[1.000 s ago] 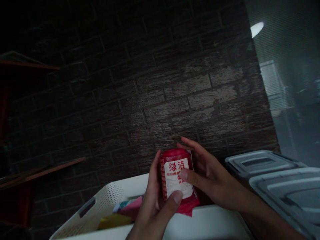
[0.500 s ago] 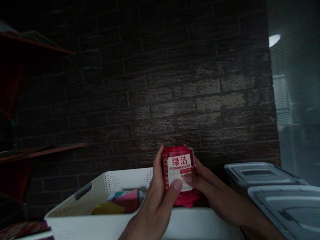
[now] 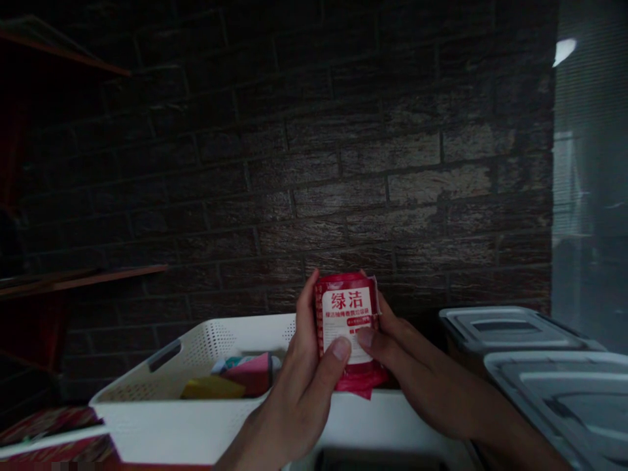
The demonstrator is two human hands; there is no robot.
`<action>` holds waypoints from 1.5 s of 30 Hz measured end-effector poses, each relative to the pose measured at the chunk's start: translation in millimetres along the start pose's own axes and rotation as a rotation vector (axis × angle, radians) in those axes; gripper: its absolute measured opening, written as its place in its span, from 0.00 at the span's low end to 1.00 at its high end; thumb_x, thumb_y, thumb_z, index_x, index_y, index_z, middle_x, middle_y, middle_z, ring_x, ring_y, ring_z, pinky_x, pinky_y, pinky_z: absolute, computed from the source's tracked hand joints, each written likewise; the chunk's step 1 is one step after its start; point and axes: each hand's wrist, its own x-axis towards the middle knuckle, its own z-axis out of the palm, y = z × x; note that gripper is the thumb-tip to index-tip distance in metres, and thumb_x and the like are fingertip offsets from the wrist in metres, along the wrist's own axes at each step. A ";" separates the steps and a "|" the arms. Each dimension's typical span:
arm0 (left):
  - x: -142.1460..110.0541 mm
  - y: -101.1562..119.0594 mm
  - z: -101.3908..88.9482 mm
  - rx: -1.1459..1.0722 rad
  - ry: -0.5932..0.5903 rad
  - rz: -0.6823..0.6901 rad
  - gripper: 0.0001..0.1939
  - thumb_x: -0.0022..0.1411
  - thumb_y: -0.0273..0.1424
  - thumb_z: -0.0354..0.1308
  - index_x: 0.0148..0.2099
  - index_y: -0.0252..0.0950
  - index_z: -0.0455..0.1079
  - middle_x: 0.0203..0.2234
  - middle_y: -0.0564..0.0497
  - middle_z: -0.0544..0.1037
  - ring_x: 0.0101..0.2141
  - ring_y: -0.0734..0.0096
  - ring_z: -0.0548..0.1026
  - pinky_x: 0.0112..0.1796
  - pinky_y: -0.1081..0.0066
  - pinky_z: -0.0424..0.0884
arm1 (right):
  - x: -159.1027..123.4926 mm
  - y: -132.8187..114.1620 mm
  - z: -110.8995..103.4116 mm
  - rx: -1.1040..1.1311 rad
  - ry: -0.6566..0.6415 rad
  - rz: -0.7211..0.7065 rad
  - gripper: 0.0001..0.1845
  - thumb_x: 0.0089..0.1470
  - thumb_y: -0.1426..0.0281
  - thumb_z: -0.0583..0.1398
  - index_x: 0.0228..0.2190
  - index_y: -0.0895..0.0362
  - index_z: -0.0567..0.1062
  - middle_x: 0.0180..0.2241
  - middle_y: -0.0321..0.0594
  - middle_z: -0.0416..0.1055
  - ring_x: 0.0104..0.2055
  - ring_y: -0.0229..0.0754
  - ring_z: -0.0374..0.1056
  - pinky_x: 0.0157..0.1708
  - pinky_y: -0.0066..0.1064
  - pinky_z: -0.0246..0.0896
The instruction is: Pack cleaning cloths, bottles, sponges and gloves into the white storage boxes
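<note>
A red roll of bags (image 3: pixel 347 330) with a white label bearing red Chinese characters is held upright in front of a dark brick wall. My left hand (image 3: pixel 299 399) wraps its left side, thumb pressed on the label. My right hand (image 3: pixel 397 356) grips the right side and back, its thumb also on the label. The roll hovers above the far rim of a white perforated basket (image 3: pixel 196 356).
Inside the basket lie a yellow item (image 3: pixel 213 388) and a pink one (image 3: pixel 252 374). Two grey lidded bins (image 3: pixel 510 327) stand at the right. Wooden shelves (image 3: pixel 83 280) jut from the left. A red patterned object (image 3: pixel 49 425) sits at bottom left.
My right hand closed from a loose touch onto the roll's side. The roll rose slightly, and the view shifted so more of the basket shows.
</note>
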 end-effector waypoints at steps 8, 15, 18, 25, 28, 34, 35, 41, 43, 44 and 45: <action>-0.3 3.9 -0.2 -0.010 0.017 -0.010 0.40 0.72 0.42 0.55 0.78 0.49 0.39 0.73 0.50 0.57 0.71 0.48 0.53 0.70 0.53 0.43 | 1.9 -7.1 4.0 -0.012 -0.015 -0.044 0.39 0.69 0.55 0.55 0.73 0.41 0.44 0.72 0.37 0.53 0.73 0.52 0.50 0.71 0.50 0.49; -0.5 3.9 1.1 0.072 0.000 -0.004 0.38 0.75 0.44 0.48 0.77 0.50 0.34 0.73 0.49 0.56 0.71 0.50 0.53 0.70 0.49 0.42 | 1.0 -11.3 3.7 -0.023 -0.042 -0.066 0.42 0.69 0.55 0.56 0.74 0.46 0.42 0.73 0.39 0.51 0.74 0.51 0.46 0.73 0.50 0.41; -1.3 0.1 -0.9 0.080 -0.017 0.001 0.37 0.75 0.44 0.47 0.77 0.52 0.33 0.74 0.50 0.52 0.72 0.49 0.50 0.70 0.45 0.40 | 1.1 -15.2 2.9 -0.064 -0.049 -0.059 0.44 0.70 0.54 0.54 0.74 0.48 0.37 0.73 0.42 0.51 0.74 0.51 0.48 0.72 0.51 0.44; -0.3 -3.1 -0.9 0.028 -0.004 0.037 0.40 0.73 0.43 0.51 0.78 0.48 0.36 0.73 0.46 0.55 0.71 0.45 0.52 0.70 0.43 0.46 | 0.9 -14.8 2.4 -0.110 -0.063 -0.029 0.45 0.70 0.53 0.53 0.74 0.47 0.32 0.74 0.43 0.46 0.74 0.52 0.49 0.71 0.51 0.49; 0.5 -2.8 -2.1 0.053 -0.019 0.047 0.40 0.73 0.42 0.52 0.78 0.47 0.35 0.73 0.46 0.56 0.71 0.45 0.54 0.69 0.43 0.47 | 0.3 -15.5 2.8 -0.098 -0.068 -0.053 0.44 0.70 0.57 0.54 0.74 0.48 0.35 0.74 0.45 0.47 0.72 0.52 0.52 0.69 0.50 0.53; 0.0 -3.3 -7.7 0.200 -0.072 0.054 0.39 0.75 0.42 0.48 0.78 0.52 0.31 0.74 0.49 0.54 0.70 0.47 0.56 0.69 0.46 0.49 | 3.1 -17.1 3.5 -0.077 -0.076 -0.080 0.41 0.70 0.61 0.55 0.74 0.47 0.39 0.71 0.45 0.56 0.69 0.50 0.58 0.65 0.46 0.59; 0.1 -3.3 -8.3 0.216 -0.078 0.055 0.39 0.75 0.42 0.48 0.78 0.53 0.30 0.74 0.50 0.53 0.71 0.48 0.55 0.69 0.46 0.48 | 3.7 -17.1 3.9 -0.077 -0.074 -0.088 0.41 0.70 0.61 0.55 0.74 0.48 0.39 0.70 0.45 0.58 0.69 0.50 0.58 0.66 0.46 0.58; 1.3 -4.6 -9.5 0.277 -0.092 0.069 0.37 0.76 0.42 0.46 0.77 0.57 0.29 0.76 0.56 0.46 0.73 0.52 0.46 0.71 0.47 0.45 | 4.3 -16.6 5.7 -0.098 -0.071 -0.073 0.46 0.70 0.59 0.55 0.74 0.51 0.32 0.67 0.47 0.63 0.65 0.49 0.64 0.64 0.45 0.61; 0.9 -5.3 -9.3 0.280 -0.093 0.060 0.37 0.76 0.42 0.46 0.77 0.57 0.29 0.76 0.57 0.43 0.74 0.52 0.44 0.71 0.47 0.44 | 4.1 -16.8 5.3 -0.112 -0.069 -0.079 0.46 0.71 0.59 0.54 0.74 0.51 0.30 0.67 0.48 0.62 0.65 0.49 0.63 0.65 0.46 0.59; 0.5 -5.7 -9.2 0.281 -0.095 0.051 0.37 0.76 0.42 0.45 0.77 0.58 0.28 0.76 0.58 0.42 0.74 0.53 0.43 0.71 0.47 0.43 | 4.0 -17.0 5.0 -0.119 -0.064 -0.084 0.46 0.71 0.59 0.54 0.74 0.51 0.30 0.68 0.48 0.61 0.66 0.49 0.63 0.65 0.46 0.58; 0.1 -6.0 -9.1 0.282 -0.097 0.040 0.37 0.76 0.42 0.45 0.77 0.58 0.28 0.76 0.59 0.42 0.74 0.53 0.42 0.71 0.46 0.42 | 3.9 -17.1 4.7 -0.126 -0.057 -0.088 0.46 0.71 0.60 0.54 0.74 0.51 0.30 0.68 0.48 0.60 0.67 0.49 0.61 0.66 0.47 0.57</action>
